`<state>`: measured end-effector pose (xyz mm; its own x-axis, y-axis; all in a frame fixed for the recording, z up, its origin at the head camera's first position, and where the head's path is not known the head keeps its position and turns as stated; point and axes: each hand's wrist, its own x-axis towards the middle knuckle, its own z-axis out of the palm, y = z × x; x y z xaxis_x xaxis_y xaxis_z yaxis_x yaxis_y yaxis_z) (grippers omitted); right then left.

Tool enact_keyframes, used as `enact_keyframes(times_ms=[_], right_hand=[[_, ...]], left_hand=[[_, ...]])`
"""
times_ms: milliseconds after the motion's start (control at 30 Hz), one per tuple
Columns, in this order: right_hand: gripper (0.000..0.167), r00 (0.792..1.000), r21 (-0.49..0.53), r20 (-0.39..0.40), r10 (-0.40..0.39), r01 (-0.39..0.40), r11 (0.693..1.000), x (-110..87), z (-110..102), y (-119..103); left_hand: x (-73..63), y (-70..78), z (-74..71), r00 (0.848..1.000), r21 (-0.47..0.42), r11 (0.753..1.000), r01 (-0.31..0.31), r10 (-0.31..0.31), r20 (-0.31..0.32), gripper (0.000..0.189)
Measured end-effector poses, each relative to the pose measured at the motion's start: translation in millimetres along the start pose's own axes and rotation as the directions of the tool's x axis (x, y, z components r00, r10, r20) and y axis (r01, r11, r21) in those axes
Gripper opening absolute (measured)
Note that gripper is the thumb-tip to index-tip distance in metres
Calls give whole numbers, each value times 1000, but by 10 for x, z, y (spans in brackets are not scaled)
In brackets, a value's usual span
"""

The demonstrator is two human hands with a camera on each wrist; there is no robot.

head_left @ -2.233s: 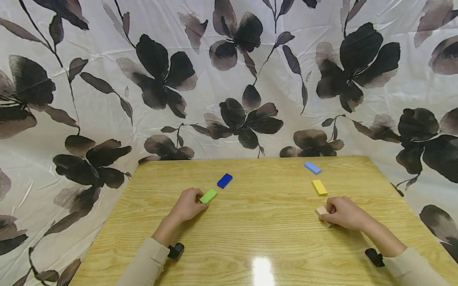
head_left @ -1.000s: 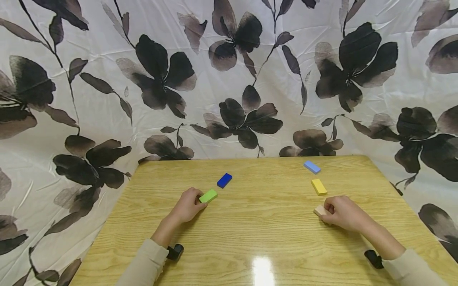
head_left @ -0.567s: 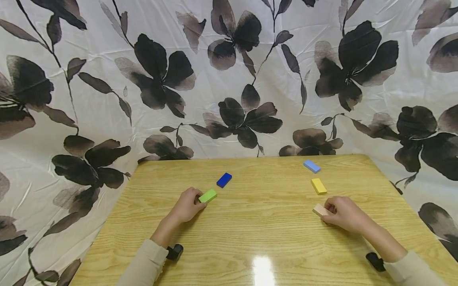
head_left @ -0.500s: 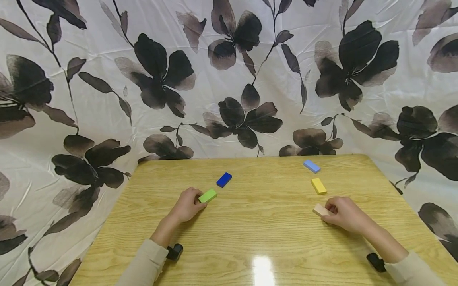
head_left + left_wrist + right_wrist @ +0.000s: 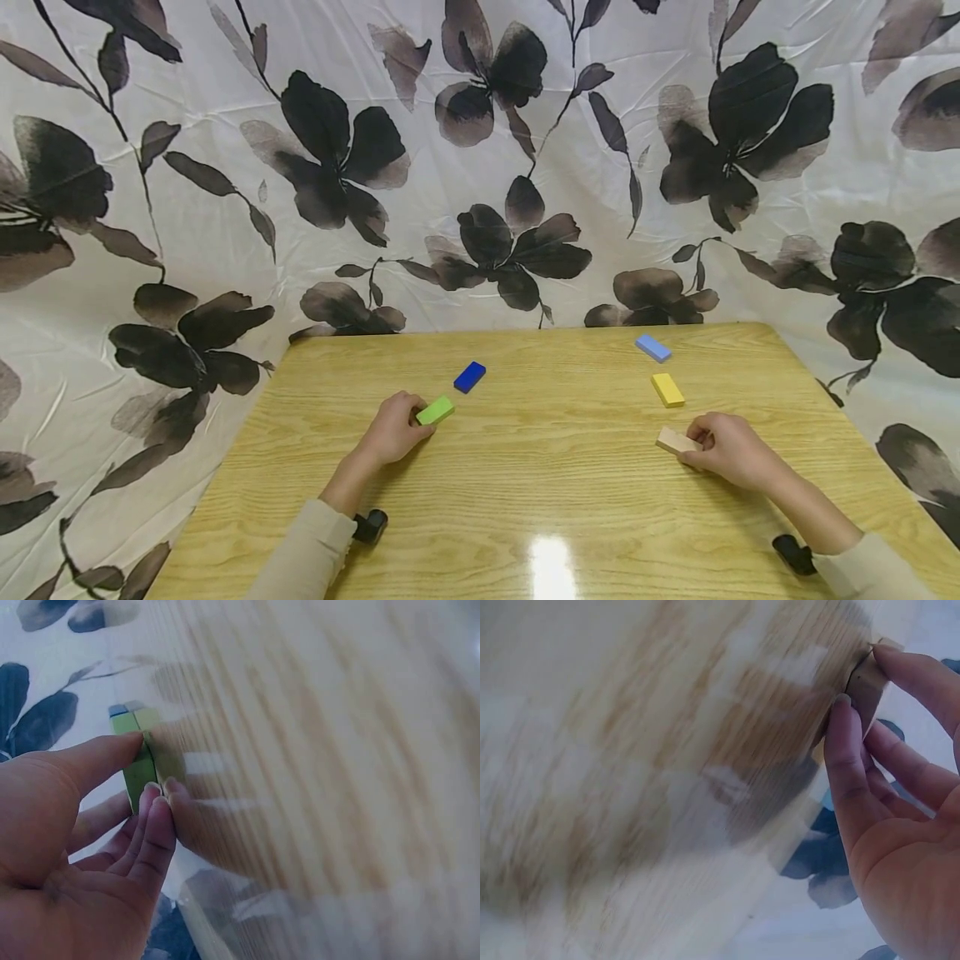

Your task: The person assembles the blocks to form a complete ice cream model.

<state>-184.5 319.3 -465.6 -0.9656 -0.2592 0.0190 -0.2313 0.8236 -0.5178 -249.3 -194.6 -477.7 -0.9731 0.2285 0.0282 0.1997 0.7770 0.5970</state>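
My left hand [image 5: 393, 430] pinches a lime-green block [image 5: 436, 410] on the left half of the table. In the left wrist view the thumb lies on one side of the green block [image 5: 136, 769] and the fingers on another. Over on the right, my right hand [image 5: 731, 450] holds a plain wooden block [image 5: 675, 441] by its near end, thumb against fingers. The right wrist view shows that wooden block [image 5: 868, 686] low at the tabletop. A dark blue block [image 5: 470, 377] lies just beyond the green one, and a yellow block [image 5: 667, 390] beyond the wooden one.
A light blue block [image 5: 653, 348] lies near the back edge of the wood-grain table [image 5: 555, 467], behind the yellow one. Floral fabric [image 5: 450, 167] hangs behind and beside the table. Glare shows at the table's front.
The wooden block has turned to point more sideways, and more of it shows as my right fingers have slid back along it to the right. My left hand and the green block have barely moved.
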Motion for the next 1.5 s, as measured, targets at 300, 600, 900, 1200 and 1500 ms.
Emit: enact_keyframes(times_ms=[300,600,900,1200,1500], right_hand=[[20,999,39,-32,-11,12,999,1,-4,4],[23,994,55,-100,-33,39,998,20,4,-17],[20,983,32,-169,-68,74,997,43,-17,-94],[21,984,54,-167,-67,77,996,74,2,-151],[24,983,76,-167,-81,95,993,83,50,-249]], left_hand=[[-22,-2,-32,1000,-83,996,30,-30,-3,33],[-35,-19,-43,999,-129,991,44,-43,14,36],[-25,-15,-24,999,-173,984,43,-39,30,38],[-12,60,-38,999,-213,977,24,-17,37,37],[22,136,18,998,-262,965,15,1,58,36]])
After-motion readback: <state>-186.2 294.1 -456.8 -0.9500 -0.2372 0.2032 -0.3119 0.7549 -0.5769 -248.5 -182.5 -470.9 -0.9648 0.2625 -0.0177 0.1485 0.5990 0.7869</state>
